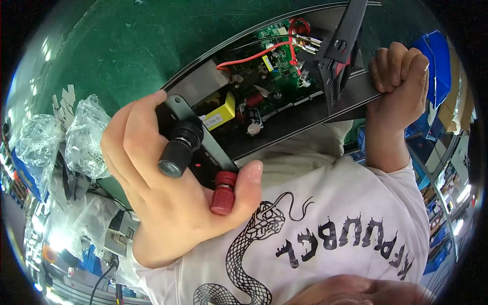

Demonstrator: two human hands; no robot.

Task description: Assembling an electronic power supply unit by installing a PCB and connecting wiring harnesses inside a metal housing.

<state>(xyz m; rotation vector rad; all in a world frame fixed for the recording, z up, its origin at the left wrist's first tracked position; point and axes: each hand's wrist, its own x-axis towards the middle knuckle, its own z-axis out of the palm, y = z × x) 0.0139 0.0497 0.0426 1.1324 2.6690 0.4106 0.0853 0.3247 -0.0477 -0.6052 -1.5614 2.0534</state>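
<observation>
Your left hand [152, 173] wraps around the near end of the open black metal electronics case [284, 119], fingers closed on its end panel, thumb beside the red screw terminal [222, 192] at about 6 o'clock and the black screw terminal [179, 150] by your palm. Your right hand [399, 76], at 2 o'clock, is fisted around the case's far edge. Inside lie a green circuit board [274, 71], a yellow block component [219, 114] and red wires [254, 57]. Clear plastic bags [84, 134] sit on the green worktop [127, 46] at 9 o'clock.
</observation>
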